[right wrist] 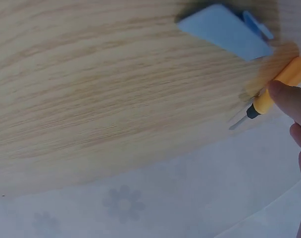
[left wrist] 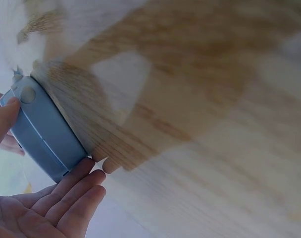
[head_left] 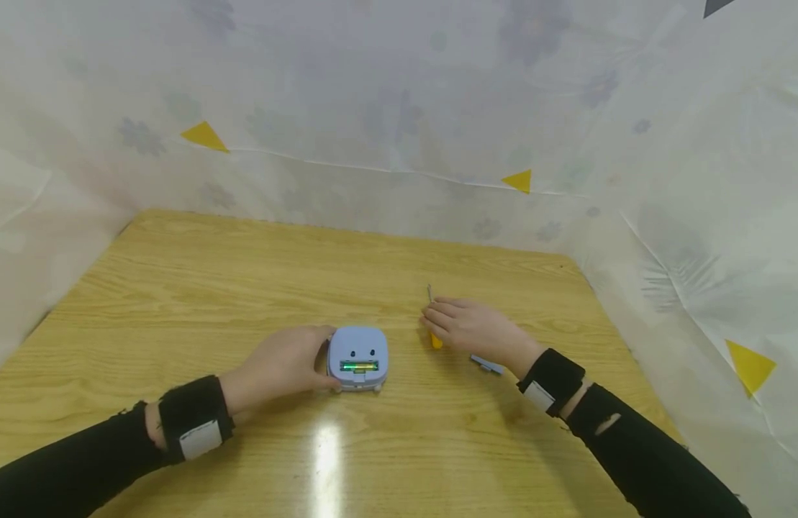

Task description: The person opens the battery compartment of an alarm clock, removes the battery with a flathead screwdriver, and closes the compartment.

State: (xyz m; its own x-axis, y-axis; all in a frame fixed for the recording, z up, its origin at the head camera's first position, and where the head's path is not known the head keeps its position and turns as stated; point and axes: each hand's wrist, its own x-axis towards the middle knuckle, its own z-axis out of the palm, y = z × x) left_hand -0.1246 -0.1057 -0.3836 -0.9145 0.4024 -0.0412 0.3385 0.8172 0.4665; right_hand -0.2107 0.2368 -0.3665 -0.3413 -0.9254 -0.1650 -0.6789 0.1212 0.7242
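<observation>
A pale blue box-shaped device (head_left: 357, 345) stands on the wooden table, two dark dots and an uncovered slot with a green-and-gold battery (head_left: 358, 366) on its top. My left hand (head_left: 288, 360) holds it from the left, thumb on the near side and fingers round the far side; the left wrist view shows the device's side (left wrist: 44, 131) between them. To the right, my right hand (head_left: 473, 327) grips the yellow handle of a small screwdriver (right wrist: 263, 102), fingertips curled against it. Its metal shaft points away from me, and the hand hides most of the handle from above.
A small blue cover piece (head_left: 486, 365) lies on the table (head_left: 243, 273) beneath the right wrist, right of the screwdriver. Pale flowered sheeting (head_left: 373, 86) with yellow triangles encloses the table's back and sides.
</observation>
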